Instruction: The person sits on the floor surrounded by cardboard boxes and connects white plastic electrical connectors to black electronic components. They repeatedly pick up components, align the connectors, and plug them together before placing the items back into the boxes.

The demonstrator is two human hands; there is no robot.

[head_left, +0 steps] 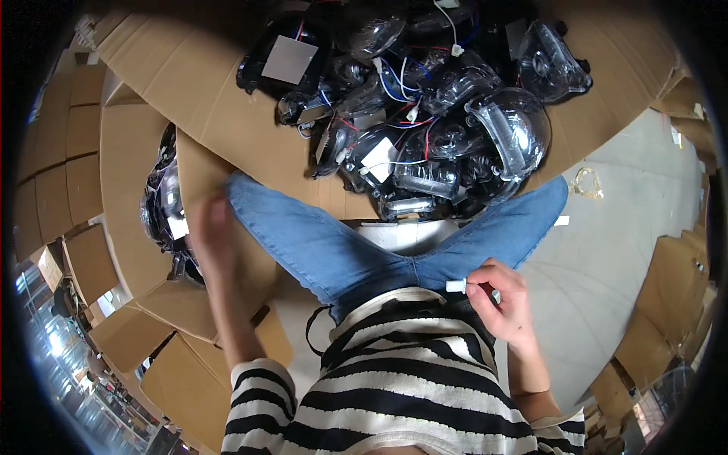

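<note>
My right hand (pixel 503 302) rests at my lap, pinching a small white plastic connector (pixel 455 286) between thumb and fingers. My left hand (pixel 211 226) is blurred, reaching out to the left over a cardboard box (pixel 125 174) that holds black lamp housings (pixel 161 205); whether it grips anything cannot be seen. In front of my knees lies a pile of black and clear headlamp units (pixel 425 114) with red, blue and white wires, spread on flattened cardboard (pixel 205 83).
Stacked brown cartons (pixel 68 152) line the left side and more boxes (pixel 675 296) stand at the right. Grey concrete floor (pixel 607 250) shows at the right, with a scrap of clear plastic (pixel 588 182) on it. I wear blue jeans and a striped top.
</note>
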